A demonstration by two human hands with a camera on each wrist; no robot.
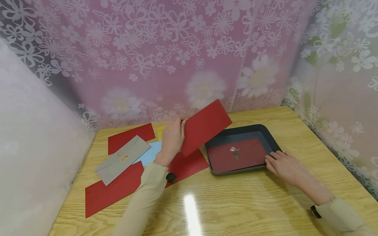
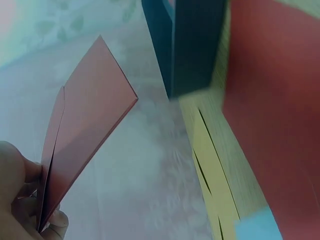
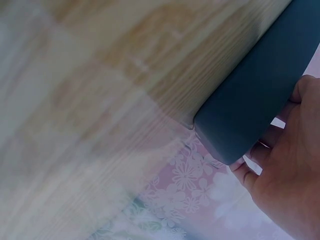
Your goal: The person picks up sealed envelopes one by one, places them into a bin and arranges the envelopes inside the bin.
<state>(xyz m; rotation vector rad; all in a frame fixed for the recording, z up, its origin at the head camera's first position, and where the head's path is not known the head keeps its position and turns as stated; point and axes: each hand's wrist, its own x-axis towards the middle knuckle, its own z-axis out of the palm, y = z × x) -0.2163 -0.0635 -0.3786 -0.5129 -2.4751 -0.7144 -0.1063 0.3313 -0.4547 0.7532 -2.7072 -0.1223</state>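
Note:
My left hand [image 1: 172, 139] grips one end of a red envelope [image 1: 206, 126], holding it tilted above the table, left of the dark tray [image 1: 260, 128]. In the left wrist view the fingers [image 2: 59, 219] pinch the lower end of that envelope [image 2: 92, 115]. A red envelope with a small white print [image 1: 251, 152] lies inside the tray. At the tray's near right corner, my right hand [image 1: 290, 170] grips the rim; the right wrist view shows the fingers [image 3: 245, 172] curled at the tray's dark wall [image 3: 245, 95].
Under and beside my left arm lie a red envelope [image 1: 189, 167], a grey envelope with a sticker [image 1: 118, 160], a light blue one [image 1: 147, 157], a yellow one [image 1: 160, 132] and two more red ones [image 1: 131, 139] on the wooden table [image 1: 230, 203]. Flowered curtains [image 1: 165, 49] stand behind.

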